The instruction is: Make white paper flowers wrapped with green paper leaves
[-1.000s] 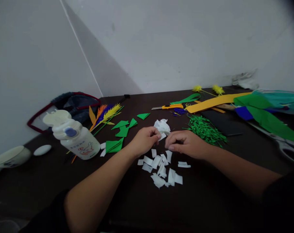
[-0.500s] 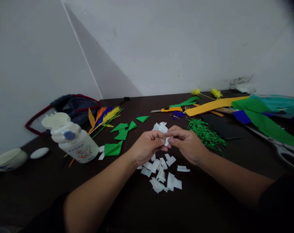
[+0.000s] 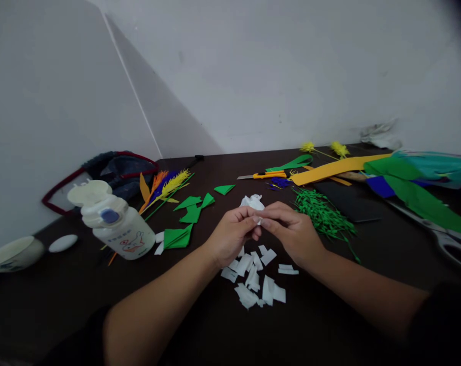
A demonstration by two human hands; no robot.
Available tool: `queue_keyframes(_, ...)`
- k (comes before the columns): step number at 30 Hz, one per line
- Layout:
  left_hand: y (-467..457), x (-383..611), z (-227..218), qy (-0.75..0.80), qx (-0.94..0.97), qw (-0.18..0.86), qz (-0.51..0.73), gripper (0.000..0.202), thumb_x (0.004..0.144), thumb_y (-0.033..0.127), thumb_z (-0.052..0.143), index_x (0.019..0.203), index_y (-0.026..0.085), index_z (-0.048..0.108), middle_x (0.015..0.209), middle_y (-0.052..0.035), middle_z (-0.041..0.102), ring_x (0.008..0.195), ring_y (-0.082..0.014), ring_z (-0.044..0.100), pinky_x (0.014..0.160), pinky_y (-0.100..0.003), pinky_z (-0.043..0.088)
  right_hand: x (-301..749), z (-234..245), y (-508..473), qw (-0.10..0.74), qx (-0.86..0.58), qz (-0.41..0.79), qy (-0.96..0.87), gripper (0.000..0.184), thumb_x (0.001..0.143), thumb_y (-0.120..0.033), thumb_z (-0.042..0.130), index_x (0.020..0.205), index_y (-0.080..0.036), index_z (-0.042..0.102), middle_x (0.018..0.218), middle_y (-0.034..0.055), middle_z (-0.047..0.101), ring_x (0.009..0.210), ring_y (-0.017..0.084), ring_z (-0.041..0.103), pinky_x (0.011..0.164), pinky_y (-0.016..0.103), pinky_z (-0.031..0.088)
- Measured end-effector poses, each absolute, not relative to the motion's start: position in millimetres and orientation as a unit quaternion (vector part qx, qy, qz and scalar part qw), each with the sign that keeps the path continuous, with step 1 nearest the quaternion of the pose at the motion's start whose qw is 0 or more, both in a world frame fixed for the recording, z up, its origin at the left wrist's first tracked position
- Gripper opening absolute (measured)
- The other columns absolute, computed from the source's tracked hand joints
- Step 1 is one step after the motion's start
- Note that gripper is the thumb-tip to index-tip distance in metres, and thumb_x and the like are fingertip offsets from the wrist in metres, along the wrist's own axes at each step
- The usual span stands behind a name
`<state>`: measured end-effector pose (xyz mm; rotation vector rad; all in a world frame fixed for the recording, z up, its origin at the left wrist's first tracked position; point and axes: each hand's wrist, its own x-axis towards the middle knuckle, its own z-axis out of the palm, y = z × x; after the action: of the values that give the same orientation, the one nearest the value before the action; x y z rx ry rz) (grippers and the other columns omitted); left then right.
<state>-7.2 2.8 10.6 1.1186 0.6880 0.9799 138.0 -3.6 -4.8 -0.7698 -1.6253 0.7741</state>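
My left hand [image 3: 230,235] and my right hand [image 3: 291,231] meet fingertip to fingertip above the dark table [image 3: 200,325], both pinched on one small white paper piece [image 3: 258,219]. Just behind them sits a crumpled white paper ball [image 3: 252,202]. Under my hands lies a loose pile of several white paper scraps [image 3: 257,277].
A white glue bottle [image 3: 114,223] stands at the left, with green paper triangles [image 3: 190,213] and feathery paper stems [image 3: 165,184] near it. Shredded green paper [image 3: 321,213], a yellow box cutter [image 3: 266,175], coloured paper strips [image 3: 405,175] and scissors [image 3: 443,236] fill the right. A bowl [image 3: 11,252] is far left.
Both hands rose off the table from near the scraps and came together, pinching a small white piece between them. The view shifted slightly.
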Motion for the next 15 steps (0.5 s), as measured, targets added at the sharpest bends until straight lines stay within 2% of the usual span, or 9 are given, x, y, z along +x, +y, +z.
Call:
queue_keyframes(3,2,-4,9,0.340,0.496,0.658,0.453,0.014,0.075,0.020,0.054,0.064,0.012,0.049,0.051,0.0034,0.048,0.045,-0.0040,0.040,0.046,-0.018,0.029,139,-4,-4,0.544,-0.342,0.201,-0.740,0.023,0.076,-0.022,0.057,0.098,-0.025,0.064,0.084,0.0037,0.058,0.080,0.016,0.055,0.072,0.033,0.045)
queue_keyframes(5,3,-3,8,0.358,0.503,0.645,0.451,0.017,0.075,0.020,0.052,0.061,0.013,0.047,0.048,0.0037,0.045,0.044,-0.0044,0.038,0.045,-0.019,0.027,138,-6,-2,0.541,-0.354,0.155,-0.747,0.023,0.077,-0.021,0.055,0.097,-0.027,0.065,0.083,0.0034,0.058,0.078,0.015,0.055,0.070,0.032,0.045)
queue_keyframes(10,6,-6,5,0.367,0.515,0.649,0.422,0.018,0.074,0.023,0.051,0.060,0.013,0.048,0.047,0.0035,0.044,0.043,-0.0053,0.036,0.045,-0.020,0.026,140,-9,5,0.520,-0.384,0.136,-0.751,0.021,0.078,-0.018,0.053,0.090,-0.027,0.067,0.081,0.0035,0.060,0.076,0.015,0.057,0.069,0.031,0.047)
queue_keyframes(15,8,-6,0,0.377,0.526,0.631,0.428,0.022,0.070,0.031,0.059,0.063,0.013,0.050,0.049,0.0036,0.047,0.044,-0.0051,0.037,0.045,-0.019,0.026,142,-11,8,0.509,-0.382,0.131,-0.760,0.023,0.078,-0.016,0.051,0.091,-0.026,0.067,0.084,0.0044,0.062,0.079,0.017,0.058,0.071,0.032,0.047)
